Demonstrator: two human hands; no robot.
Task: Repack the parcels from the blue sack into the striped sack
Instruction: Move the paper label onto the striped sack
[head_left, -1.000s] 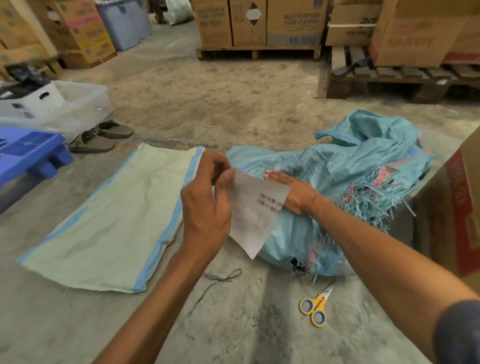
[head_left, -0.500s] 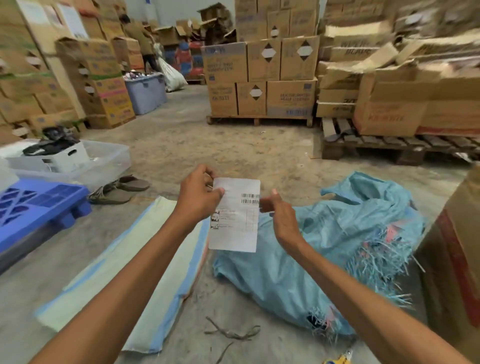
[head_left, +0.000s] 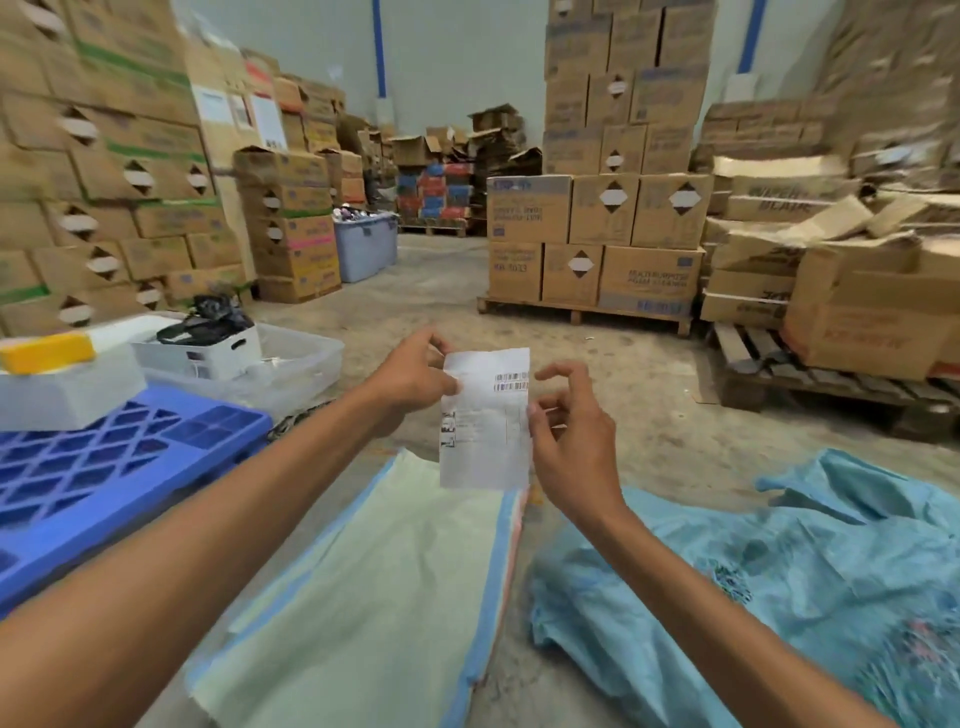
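Note:
A white paper label (head_left: 483, 421) with barcodes is held up in front of me. My left hand (head_left: 410, 382) pinches its upper left corner. My right hand (head_left: 569, 431) touches its right edge with the thumb, the other fingers curled and spread. Below, the striped sack (head_left: 374, 587), pale green with blue edge stripes, lies flat on the concrete floor. To its right the crumpled blue sack (head_left: 769, 587) lies bulging, its frayed end at the far right. No parcel shows outside the sacks.
A blue plastic pallet (head_left: 98, 467) with white bins (head_left: 208, 353) stands at the left. Stacked cardboard boxes on wooden pallets (head_left: 597, 312) fill the back and right. A grey tub (head_left: 363, 247) stands further back. Bare concrete floor (head_left: 431, 291) runs between the stacks.
My right hand left the blue sack and came up to the label. Both hands raised the label upright, and my head tilted up, so the scissors dropped out of view.

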